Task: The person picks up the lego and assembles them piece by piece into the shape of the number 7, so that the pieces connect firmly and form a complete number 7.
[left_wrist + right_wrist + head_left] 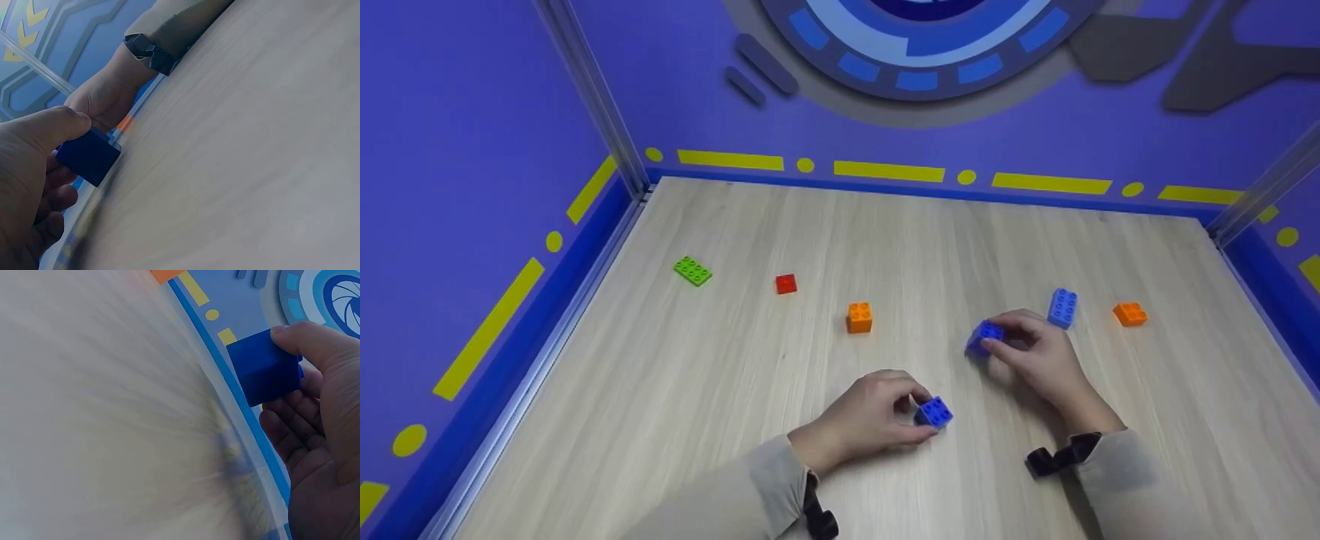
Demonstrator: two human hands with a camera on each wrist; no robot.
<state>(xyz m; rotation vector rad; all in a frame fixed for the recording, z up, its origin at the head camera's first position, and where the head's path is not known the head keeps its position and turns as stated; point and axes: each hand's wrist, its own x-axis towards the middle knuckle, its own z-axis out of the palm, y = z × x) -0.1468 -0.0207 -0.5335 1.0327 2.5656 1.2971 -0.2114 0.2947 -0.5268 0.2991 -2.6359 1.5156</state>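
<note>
My left hand [877, 412] pinches a dark blue building brick [935, 412] between thumb and fingers, studs facing up, near the front middle of the table. In the left wrist view that brick [89, 156] shows a smooth side under the thumb. Farther back and to the right, my right hand [1041, 352] grips a second dark blue brick [986, 335] by thumb and fingertips. The right wrist view shows this brick [265, 367] with its studs turned toward the palm. The two bricks are apart. Just behind the right hand lies a lighter blue long brick [1063, 307].
On the wooden table [720, 360] lie a green brick [693, 271], a small red brick [786, 283] and an orange brick [859, 318] toward the left and middle. Another orange brick [1130, 314] lies at the right. Blue-purple panels [675, 82] wall the back and sides.
</note>
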